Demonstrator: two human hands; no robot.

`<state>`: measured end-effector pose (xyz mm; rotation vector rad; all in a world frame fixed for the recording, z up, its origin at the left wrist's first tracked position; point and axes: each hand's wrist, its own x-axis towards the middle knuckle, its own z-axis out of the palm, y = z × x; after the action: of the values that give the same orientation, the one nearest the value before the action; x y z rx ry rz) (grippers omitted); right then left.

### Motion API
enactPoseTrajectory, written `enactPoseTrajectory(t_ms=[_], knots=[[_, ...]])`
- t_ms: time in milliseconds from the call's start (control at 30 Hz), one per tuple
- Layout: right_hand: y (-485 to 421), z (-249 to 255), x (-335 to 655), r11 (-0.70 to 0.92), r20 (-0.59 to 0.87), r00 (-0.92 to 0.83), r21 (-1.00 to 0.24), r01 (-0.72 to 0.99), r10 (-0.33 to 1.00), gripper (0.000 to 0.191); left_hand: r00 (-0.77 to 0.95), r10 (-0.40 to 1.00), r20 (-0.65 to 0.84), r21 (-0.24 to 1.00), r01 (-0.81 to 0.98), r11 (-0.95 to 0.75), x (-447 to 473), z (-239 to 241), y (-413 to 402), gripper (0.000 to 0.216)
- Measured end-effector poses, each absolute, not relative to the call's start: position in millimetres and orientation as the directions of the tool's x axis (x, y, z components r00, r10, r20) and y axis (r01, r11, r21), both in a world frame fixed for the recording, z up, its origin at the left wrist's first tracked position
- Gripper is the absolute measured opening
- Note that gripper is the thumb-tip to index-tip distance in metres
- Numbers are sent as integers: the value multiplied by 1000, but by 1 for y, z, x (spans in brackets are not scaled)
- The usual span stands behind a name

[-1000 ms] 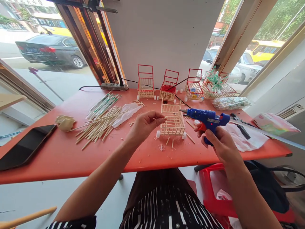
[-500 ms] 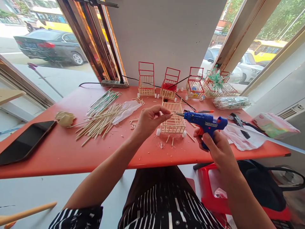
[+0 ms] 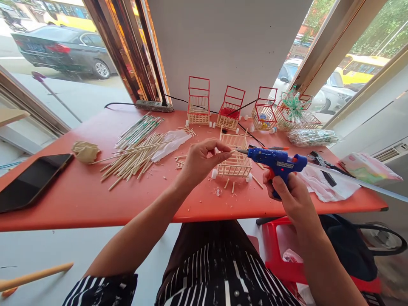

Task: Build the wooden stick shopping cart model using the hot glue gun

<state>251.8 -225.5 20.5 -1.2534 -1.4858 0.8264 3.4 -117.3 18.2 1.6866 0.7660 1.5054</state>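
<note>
My right hand (image 3: 288, 189) is wrapped round a blue hot glue gun (image 3: 276, 161), whose nozzle points left. In a pinch between thumb and fingertips, my left hand (image 3: 207, 159) holds a small wooden stick (image 3: 234, 151), with the nozzle tip at its end. Only a short part of that stick shows. Behind and below the nozzle stands a small cart of thin wooden sticks (image 3: 234, 170) on white wheels, partly hidden by my left fingers and the gun. Short stick pieces and bits of glue lie in front of the cart.
A pile of wooden sticks (image 3: 137, 159) lies left on the red table (image 3: 127, 208), near a phone (image 3: 35, 180). Several red-handled carts (image 3: 199, 102) line the wall. On the right are pliers (image 3: 318, 159), white cloth (image 3: 334, 191) and a tissue pack (image 3: 369, 165). A power strip (image 3: 154, 106) sits at the back.
The view has shifted slightly. Both hands keep nearly the same pose, with the stick still at the glue gun's nozzle. Nothing has been taken up or let go.
</note>
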Motion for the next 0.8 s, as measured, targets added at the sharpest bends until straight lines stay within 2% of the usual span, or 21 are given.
enactPoseTrajectory(t_ms=[633, 800], knots=[[-228, 18, 250, 224, 252, 64, -932, 284, 966, 43, 134, 817, 561, 827, -35, -562, 3, 17, -119, 8], [-225, 13, 255, 252, 272, 27, -919, 303, 962, 42, 134, 817, 561, 826, -30, -563, 3, 16, -119, 8]])
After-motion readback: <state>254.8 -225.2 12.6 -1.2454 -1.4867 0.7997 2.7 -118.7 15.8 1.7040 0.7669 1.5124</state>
